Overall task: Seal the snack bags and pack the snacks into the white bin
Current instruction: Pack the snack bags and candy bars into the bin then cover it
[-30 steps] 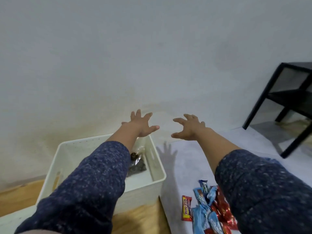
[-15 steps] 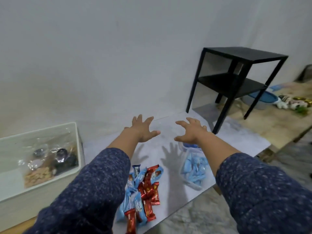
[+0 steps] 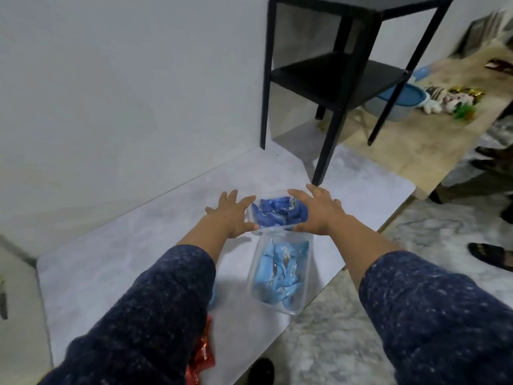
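Observation:
A clear bag of dark blue snacks point(image 3: 279, 212) lies on the grey tabletop point(image 3: 138, 245). My left hand point(image 3: 231, 215) and my right hand point(image 3: 319, 211) flank it with fingers spread, both thumbs touching its near edge. Just nearer to me lies a second clear bag of light blue snacks point(image 3: 280, 276), close to the table's front edge. Red-wrapped snacks point(image 3: 202, 357) peek out from under my left sleeve. Only a side wall of the white bin point(image 3: 19, 287) shows at the far left edge.
A black two-shelf side table point(image 3: 347, 79) stands on the tabletop's far right corner, just behind the bags. Beyond it, a wooden surface holds a blue-lidded tub point(image 3: 399, 101) and small items. A person's sandalled foot point(image 3: 491, 258) is on the marble floor at right.
The view swung right, away from the bin. Both hands dropped from the air onto the bag of dark blue snacks.

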Demonstrator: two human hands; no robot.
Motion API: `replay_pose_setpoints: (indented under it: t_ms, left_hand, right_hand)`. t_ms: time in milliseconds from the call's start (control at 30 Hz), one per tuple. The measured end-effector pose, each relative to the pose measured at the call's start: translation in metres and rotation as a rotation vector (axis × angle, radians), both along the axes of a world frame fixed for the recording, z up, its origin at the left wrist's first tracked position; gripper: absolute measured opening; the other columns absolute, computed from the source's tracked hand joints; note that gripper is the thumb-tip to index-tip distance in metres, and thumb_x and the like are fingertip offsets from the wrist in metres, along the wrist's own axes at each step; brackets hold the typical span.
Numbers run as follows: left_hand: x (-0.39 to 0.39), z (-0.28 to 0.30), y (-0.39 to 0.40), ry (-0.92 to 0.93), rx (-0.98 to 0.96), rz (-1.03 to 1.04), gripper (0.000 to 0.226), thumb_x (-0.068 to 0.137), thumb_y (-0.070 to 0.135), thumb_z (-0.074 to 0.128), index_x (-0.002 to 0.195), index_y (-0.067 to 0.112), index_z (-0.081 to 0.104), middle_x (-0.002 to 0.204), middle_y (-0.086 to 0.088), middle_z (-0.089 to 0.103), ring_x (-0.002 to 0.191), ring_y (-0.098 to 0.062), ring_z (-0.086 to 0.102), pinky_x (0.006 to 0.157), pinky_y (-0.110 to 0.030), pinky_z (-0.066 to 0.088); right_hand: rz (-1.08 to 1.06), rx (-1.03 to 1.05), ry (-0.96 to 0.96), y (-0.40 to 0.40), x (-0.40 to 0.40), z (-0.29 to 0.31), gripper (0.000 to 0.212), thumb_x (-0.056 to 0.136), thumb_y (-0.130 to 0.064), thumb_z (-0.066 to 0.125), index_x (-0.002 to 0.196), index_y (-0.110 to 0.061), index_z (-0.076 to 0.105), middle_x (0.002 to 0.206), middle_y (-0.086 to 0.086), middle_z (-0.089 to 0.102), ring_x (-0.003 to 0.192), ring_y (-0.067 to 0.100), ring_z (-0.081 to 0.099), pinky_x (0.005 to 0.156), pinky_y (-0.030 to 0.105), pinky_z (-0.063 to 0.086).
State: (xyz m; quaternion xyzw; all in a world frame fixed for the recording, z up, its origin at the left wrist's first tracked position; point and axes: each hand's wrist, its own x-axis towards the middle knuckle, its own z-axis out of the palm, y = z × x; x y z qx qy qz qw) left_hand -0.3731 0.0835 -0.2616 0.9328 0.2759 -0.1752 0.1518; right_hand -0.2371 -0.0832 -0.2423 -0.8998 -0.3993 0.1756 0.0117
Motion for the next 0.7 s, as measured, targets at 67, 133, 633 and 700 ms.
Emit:
replay_pose_setpoints:
  t_ms: [67,133,633,700]
  left_hand:
    - [0.015,-0.017,0.010,0.015,0.012,-0.028,0.081,0.087,0.055,0.054,0.149,0.038,0.005,0.160,-0.002,-0.009,0.146,-0.028,-0.009,0.111,-0.064,0.014]
    - [0.031,-0.033,0.021,0.016,0.007,-0.060,0.082,0.086,0.053,0.058,0.149,0.037,0.008,0.160,-0.002,-0.008,0.146,-0.028,-0.009,0.111,-0.064,0.014]
    - [0.083,-0.082,0.067,0.061,0.034,-0.171,0.102,0.076,0.052,0.071,0.150,0.038,0.001,0.160,-0.005,-0.009,0.146,-0.029,-0.012,0.110,-0.065,0.010]
    - [0.090,-0.083,0.072,0.008,0.017,-0.112,0.091,0.079,0.048,0.069,0.148,0.042,0.009,0.160,-0.004,-0.006,0.146,-0.028,-0.009,0.111,-0.063,0.011]
  right_hand:
    - [0.004,-0.021,-0.002,0.008,0.015,-0.013,0.095,0.076,-0.046,0.073,0.148,-0.041,0.011,0.160,0.003,0.000,0.147,0.027,0.002,0.114,0.054,0.015]
    - [0.006,-0.046,0.001,0.019,0.032,-0.026,0.098,0.074,-0.044,0.075,0.148,-0.042,0.010,0.160,0.002,-0.001,0.147,0.027,0.001,0.114,0.053,0.014]
    - [0.144,-0.169,0.153,0.065,0.090,-0.074,0.119,0.062,-0.059,0.078,0.148,-0.043,-0.003,0.160,0.004,-0.008,0.147,0.027,-0.011,0.116,0.054,-0.001]
    - [0.102,-0.139,0.163,0.070,0.093,-0.077,0.119,0.061,-0.064,0.075,0.148,-0.042,-0.002,0.159,0.008,-0.001,0.147,0.030,-0.004,0.117,0.052,0.003]
